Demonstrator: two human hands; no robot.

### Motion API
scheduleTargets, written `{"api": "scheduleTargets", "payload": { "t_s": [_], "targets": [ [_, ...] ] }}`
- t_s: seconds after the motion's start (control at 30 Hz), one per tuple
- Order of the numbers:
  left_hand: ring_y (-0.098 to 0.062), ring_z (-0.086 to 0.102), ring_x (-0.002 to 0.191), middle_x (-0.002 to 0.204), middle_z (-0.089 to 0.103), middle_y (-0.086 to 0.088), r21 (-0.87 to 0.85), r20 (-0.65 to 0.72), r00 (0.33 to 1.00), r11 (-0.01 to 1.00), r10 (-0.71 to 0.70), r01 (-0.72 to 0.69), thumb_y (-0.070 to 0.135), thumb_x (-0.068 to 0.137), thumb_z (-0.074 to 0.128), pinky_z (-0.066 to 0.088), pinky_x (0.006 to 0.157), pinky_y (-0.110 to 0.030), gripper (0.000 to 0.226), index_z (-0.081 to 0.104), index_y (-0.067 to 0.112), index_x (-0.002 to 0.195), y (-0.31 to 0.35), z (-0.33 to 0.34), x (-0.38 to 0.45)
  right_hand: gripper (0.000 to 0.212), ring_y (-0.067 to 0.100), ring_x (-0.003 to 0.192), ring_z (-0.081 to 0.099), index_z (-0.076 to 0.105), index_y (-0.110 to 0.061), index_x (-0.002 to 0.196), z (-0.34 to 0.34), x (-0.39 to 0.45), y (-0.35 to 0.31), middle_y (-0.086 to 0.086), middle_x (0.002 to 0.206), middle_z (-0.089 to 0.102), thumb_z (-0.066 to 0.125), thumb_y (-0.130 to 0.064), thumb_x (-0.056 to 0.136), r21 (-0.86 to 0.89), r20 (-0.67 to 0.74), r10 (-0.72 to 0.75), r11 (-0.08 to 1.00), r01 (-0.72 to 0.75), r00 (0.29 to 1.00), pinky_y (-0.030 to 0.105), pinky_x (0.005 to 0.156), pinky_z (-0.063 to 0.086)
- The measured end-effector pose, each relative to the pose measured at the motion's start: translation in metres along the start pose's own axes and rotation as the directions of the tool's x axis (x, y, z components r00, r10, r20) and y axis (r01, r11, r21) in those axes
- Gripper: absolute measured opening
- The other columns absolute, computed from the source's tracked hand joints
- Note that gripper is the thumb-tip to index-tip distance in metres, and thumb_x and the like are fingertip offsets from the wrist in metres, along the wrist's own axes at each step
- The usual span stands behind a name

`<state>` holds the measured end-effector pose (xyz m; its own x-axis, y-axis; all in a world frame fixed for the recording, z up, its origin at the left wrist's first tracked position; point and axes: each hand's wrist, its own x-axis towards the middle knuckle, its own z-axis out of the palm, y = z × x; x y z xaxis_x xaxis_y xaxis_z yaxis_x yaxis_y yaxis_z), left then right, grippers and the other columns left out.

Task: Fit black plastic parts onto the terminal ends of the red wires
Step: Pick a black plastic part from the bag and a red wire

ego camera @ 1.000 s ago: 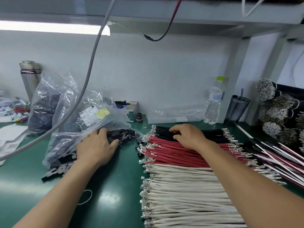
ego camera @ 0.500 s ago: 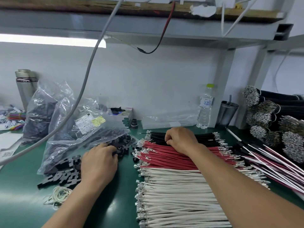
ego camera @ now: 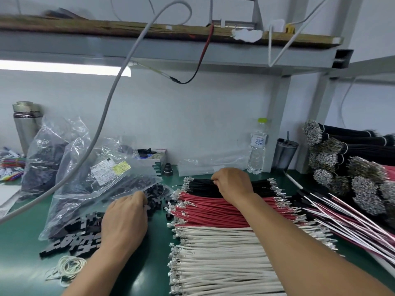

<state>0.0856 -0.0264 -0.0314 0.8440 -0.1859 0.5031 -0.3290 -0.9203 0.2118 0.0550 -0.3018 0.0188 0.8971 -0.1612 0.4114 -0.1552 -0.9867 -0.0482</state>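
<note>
Left hand [ego camera: 125,221] lies palm-down on the pile of black plastic parts [ego camera: 155,196] spilling from the mouth of a clear bag [ego camera: 89,189]; its fingertips are curled into the pile, and whether they hold a part cannot be told. Right hand [ego camera: 232,185] sits on the black wires [ego camera: 260,185] at the far end of the wire stack, fingers curled and pinching among them; exactly what it grips isn't visible. Red wires [ego camera: 213,212] lie flat on the green counter [ego camera: 25,263] between the black wires and the white wires [ego camera: 220,257], metal terminals pointing left, just beside the parts pile. More black parts [ego camera: 72,240] lie loose in front of the bag, rubber bands [ego camera: 68,268] near them.
</note>
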Motion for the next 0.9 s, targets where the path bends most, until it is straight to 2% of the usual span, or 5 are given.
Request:
{"api": "scheduleTargets", "payload": {
  "t_s": [0.37,0.5,0.63,0.7,0.9],
  "targets": [
    [-0.024,0.069,0.107,0.111,0.077,0.004,-0.242,-0.095,0.995,0.97,-0.018,-0.006,0.022,0.083,0.084,0.056,0.083,-0.04,0.035,0.078,0.025,0.117,0.003,-0.004,-0.006,0.01,0.016,0.09,0.067,0.072,-0.027,0.09,-0.025,0.02,-0.01,-0.007,0.093,0.072,0.08,-0.027,0.083,0.052,0.136,0.024,0.998,-0.032,0.99,0.028,0.072,0.046],
    [-0.022,0.07,0.094,0.099,0.077,0.008,-0.281,-0.223,0.974,0.959,-0.035,-0.03,0.022,0.079,0.088,0.052,0.065,-0.032,0.033,0.08,0.027,0.11,0.001,-0.01,-0.005,0.02,0.018,0.09,0.064,0.071,-0.025,0.111,-0.03,0.013,-0.001,-0.004,0.1,0.069,0.058,-0.016,0.099,0.114,-0.122,-0.024,0.993,0.038,0.992,0.031,0.073,0.048],
    [-0.016,0.068,0.079,0.098,0.075,0.014,-0.408,-0.27,0.961,0.912,-0.066,-0.052,0.023,0.083,0.085,0.048,0.061,-0.028,0.024,0.081,0.028,0.107,0.006,-0.012,-0.003,0.03,0.021,0.085,0.057,0.069,-0.018,0.124,-0.06,0.013,0.01,0.001,0.094,0.06,0.056,-0.008,0.099,0.022,-0.52,-0.142,0.984,0.179,0.842,0.027,0.065,0.042],
    [-0.012,0.066,0.074,0.095,0.073,0.014,-0.502,-0.238,0.967,0.863,-0.088,-0.045,0.022,0.083,0.085,0.054,0.065,-0.031,0.022,0.081,0.026,0.104,0.01,-0.01,-0.004,0.029,0.015,0.082,0.053,0.069,-0.015,0.125,-0.073,0.013,0.014,-0.002,0.091,0.056,0.057,-0.008,0.099,0.157,-0.639,-0.052,0.968,0.196,0.767,0.022,0.063,0.043],
    [-0.003,0.07,0.065,0.072,0.073,0.014,-0.796,-0.06,0.98,0.602,-0.189,0.067,0.021,0.079,0.087,0.057,0.058,-0.017,0.022,0.073,0.033,0.092,0.007,-0.007,-0.003,0.027,0.006,0.097,0.068,0.07,-0.019,0.121,-0.099,0.012,0.026,-0.004,0.104,0.073,0.05,-0.012,0.103,0.65,-0.414,0.277,0.757,0.068,0.867,0.028,0.095,0.053]
  ]
}}
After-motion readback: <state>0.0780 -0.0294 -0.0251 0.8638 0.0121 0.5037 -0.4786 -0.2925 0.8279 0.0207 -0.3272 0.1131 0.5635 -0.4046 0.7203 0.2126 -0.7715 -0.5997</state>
